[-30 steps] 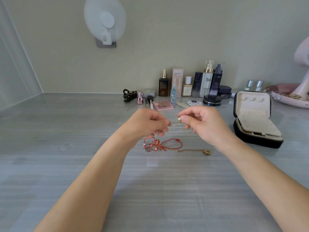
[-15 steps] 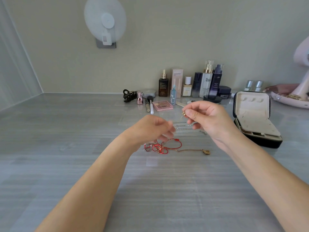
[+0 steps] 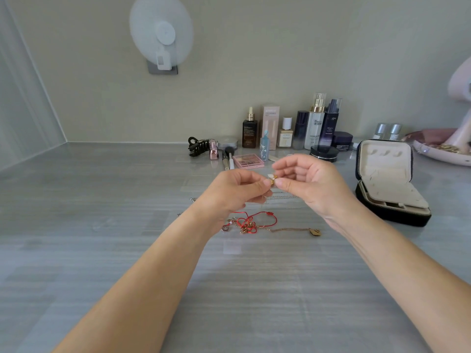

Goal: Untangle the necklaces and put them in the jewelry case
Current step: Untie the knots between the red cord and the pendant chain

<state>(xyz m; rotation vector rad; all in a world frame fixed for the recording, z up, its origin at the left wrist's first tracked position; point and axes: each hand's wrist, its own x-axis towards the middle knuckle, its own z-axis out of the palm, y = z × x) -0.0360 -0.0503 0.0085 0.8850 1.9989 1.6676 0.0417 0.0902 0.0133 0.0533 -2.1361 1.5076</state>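
Above table (image 3: 89, 250), L hand (image 3: 229, 192) back at pendant (image 3: 272, 178) w/ R hand (image 3: 311, 184).

From here the surface (image 3: 102, 250) reads as grey streaked stone with a soft sheen, and the jewelry case (image 3: 384, 164) as dark velvety cloth outside, matt cream lining inside. I see a thin red cord (image 3: 257, 217), a shiny gold metal chain (image 3: 288, 229), and glossy bottles (image 3: 316, 128) far back.
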